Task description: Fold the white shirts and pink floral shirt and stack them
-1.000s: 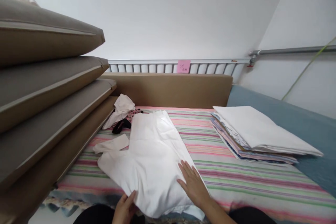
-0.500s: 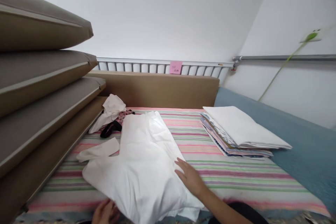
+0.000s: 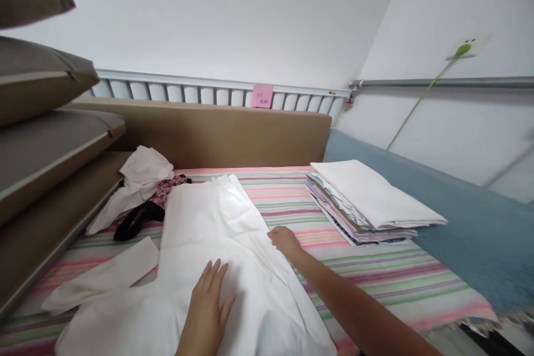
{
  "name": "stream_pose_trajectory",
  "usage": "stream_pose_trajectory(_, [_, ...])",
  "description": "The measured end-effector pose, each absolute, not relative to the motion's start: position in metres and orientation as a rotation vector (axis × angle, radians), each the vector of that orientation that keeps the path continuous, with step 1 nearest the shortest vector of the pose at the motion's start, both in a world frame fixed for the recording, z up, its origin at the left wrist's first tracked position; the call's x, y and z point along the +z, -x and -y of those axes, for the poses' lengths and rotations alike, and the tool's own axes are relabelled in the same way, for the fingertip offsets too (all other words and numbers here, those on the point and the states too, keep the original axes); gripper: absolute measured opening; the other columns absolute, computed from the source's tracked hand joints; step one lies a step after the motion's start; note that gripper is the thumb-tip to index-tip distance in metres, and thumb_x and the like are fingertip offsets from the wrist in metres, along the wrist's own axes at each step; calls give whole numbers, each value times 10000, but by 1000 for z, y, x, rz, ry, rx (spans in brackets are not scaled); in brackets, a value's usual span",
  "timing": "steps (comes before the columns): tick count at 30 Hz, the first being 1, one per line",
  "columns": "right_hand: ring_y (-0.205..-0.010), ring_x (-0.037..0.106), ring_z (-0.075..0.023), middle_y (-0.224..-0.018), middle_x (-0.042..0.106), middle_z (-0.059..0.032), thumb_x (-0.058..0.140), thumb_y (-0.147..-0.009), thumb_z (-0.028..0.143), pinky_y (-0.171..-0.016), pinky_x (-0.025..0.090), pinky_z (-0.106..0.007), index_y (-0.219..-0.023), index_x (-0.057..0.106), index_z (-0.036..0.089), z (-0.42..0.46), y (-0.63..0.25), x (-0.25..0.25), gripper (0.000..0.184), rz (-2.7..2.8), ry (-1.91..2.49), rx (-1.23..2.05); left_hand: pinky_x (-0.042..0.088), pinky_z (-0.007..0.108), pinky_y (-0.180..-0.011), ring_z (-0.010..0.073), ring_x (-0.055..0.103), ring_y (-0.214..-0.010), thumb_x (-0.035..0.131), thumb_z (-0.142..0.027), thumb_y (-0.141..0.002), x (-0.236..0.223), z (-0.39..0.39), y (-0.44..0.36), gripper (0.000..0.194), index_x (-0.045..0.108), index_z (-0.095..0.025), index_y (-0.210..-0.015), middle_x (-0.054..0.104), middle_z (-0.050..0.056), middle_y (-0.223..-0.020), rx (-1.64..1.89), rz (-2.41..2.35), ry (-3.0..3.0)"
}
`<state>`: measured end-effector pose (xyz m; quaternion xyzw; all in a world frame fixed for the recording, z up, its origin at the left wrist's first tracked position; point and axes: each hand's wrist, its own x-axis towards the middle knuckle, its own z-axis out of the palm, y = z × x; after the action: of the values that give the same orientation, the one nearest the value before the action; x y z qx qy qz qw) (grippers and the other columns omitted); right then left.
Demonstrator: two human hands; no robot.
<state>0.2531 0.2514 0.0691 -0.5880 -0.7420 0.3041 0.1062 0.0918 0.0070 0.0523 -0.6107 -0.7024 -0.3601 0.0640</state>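
Observation:
A white shirt (image 3: 192, 222) lies spread over the striped cloth in front of me, one sleeve (image 3: 104, 272) sticking out to the left. My left hand (image 3: 208, 300) is open over the middle of the shirt, fingers stretched forward and thumb apart. Whether its palm presses on the fabric I cannot tell. At the shirt's right edge, my right hand (image 3: 284, 239) is closed, with its fingertips pinching the fabric there. The shirt's near end runs out of view at the bottom.
A stack of folded clothes (image 3: 375, 194) sits at right, white on top. Crumpled clothes (image 3: 146, 172) lie at left beside piled brown cushions (image 3: 50, 139). Behind the striped cloth (image 3: 287, 200) stand a brown padded panel (image 3: 225, 133) and a radiator (image 3: 167, 89) with a pink note (image 3: 262, 95).
My left hand has come up from the near edge onto the shirt. The right hand has closed at the shirt's right edge, farther forward. The view has shifted slightly.

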Motion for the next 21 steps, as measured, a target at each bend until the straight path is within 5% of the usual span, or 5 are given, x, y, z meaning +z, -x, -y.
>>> stream_pose_trajectory(4, [-454, 537, -131, -517, 611, -35, 567, -711, 364, -476, 342, -235, -519, 571, 168, -262, -241, 64, 275, 2232, 1848, 893, 460, 445, -957, 260, 398, -1277, 487, -289, -843, 44, -41, -91, 424, 483, -212, -1260, 517, 90, -1318, -1046, 2099, 1870])
stream_pose_trajectory(21, [-556, 546, -114, -647, 631, 1, 458, -745, 249, -522, 376, -212, -667, 567, 189, -240, -203, 93, 146, 2259, 1478, 823, 440, 463, -960, 292, 411, -1264, 523, -223, -806, 42, -18, -71, 386, 550, -230, -1191, 508, 96, -1328, -1093, 2123, 1831])
